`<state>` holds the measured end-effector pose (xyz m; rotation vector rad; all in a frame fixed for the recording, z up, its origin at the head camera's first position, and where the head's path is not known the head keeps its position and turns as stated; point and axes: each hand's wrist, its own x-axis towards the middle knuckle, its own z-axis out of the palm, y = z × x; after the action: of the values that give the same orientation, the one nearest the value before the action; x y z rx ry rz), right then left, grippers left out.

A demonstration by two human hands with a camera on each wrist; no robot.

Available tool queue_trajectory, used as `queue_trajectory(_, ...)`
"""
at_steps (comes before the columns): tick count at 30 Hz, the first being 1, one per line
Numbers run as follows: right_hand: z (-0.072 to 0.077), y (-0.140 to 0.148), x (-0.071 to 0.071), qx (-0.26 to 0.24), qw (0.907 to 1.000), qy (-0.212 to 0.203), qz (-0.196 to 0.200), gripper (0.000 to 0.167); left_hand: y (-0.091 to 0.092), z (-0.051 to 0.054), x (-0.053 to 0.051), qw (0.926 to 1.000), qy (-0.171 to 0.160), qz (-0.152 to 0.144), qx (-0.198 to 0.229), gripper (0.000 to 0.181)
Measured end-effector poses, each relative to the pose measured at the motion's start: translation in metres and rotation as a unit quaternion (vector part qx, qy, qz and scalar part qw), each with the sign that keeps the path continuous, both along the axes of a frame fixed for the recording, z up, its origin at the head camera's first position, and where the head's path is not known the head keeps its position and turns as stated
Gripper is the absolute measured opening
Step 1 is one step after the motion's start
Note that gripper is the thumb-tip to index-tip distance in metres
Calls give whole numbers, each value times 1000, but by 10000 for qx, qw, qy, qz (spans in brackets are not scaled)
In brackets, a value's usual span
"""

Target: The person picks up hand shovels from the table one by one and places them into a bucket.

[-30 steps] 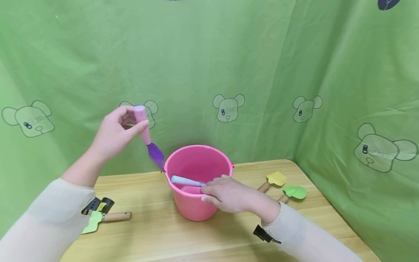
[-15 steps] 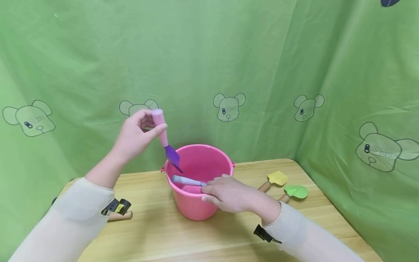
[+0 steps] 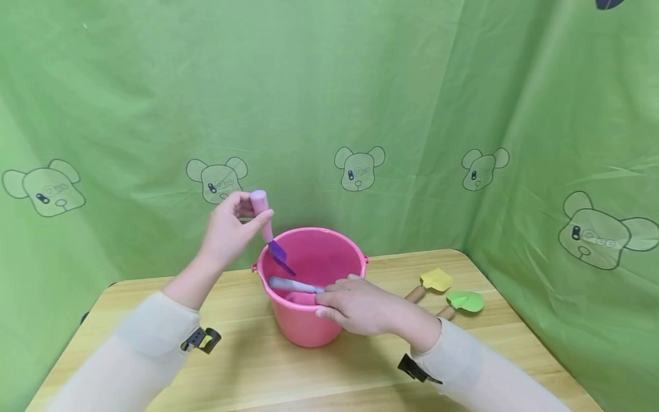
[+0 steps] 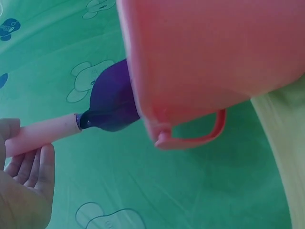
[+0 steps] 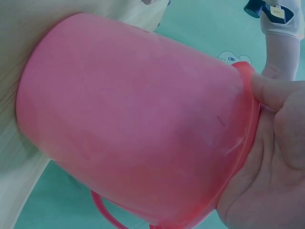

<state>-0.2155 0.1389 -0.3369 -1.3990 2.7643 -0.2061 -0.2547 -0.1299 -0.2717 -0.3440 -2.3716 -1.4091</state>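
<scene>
My left hand (image 3: 225, 232) pinches the pink handle of a small toy shovel (image 3: 260, 209) between thumb and fingers. Its purple blade points down and dips past the rim of a pink bucket (image 3: 308, 332). In the left wrist view, the blade (image 4: 110, 98) is partly hidden behind the bucket's edge. Over the bucket's near right rim lies my right hand (image 3: 362, 303), gripping it with the thumb outside. The right wrist view shows that thumb against the bucket wall (image 5: 128, 114). A light blue handle (image 3: 293, 285) sticks up inside the bucket; its other end is hidden by my right hand.
To the right of the bucket lie a yellow toy shovel (image 3: 436, 280) and a green toy shovel (image 3: 465, 301), both with wooden handles. The wooden table (image 3: 288, 377) ends at a green curtain (image 3: 309, 86) printed with bear heads.
My left hand has carried the purple shovel rightward and then down, so its blade went from outside the bucket's left rim to inside the opening. The right hand stays on the rim.
</scene>
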Motion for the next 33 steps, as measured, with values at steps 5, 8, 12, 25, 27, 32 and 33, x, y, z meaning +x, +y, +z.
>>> queue_trajectory(5,0,0,1,-17,10000,-20,-14,21,5,-11,-1,9997,-109,134,173,39)
queue_trajectory(8,0,-1,1,-33,10000,-27,-24,20,8,-17,-1,9993,-166,177,284,39)
queue_trajectory(12,1,-1,1,-44,10000,-12,-20,19,12,-25,-1,9988,-227,212,383,38)
queue_trajectory(25,1,-1,2,-45,10000,-10,-21,19,25,-52,-7,9990,-311,254,199,35)
queue_trajectory(27,1,0,2,-38,10000,-15,-23,19,26,-55,-7,9991,-309,231,158,33)
queue_trajectory(32,1,0,2,-34,10000,6,-20,18,31,-59,-7,9993,-303,185,87,31)
queue_trajectory(33,1,0,2,-32,10000,13,-17,18,31,-60,-7,9994,-304,180,57,31)
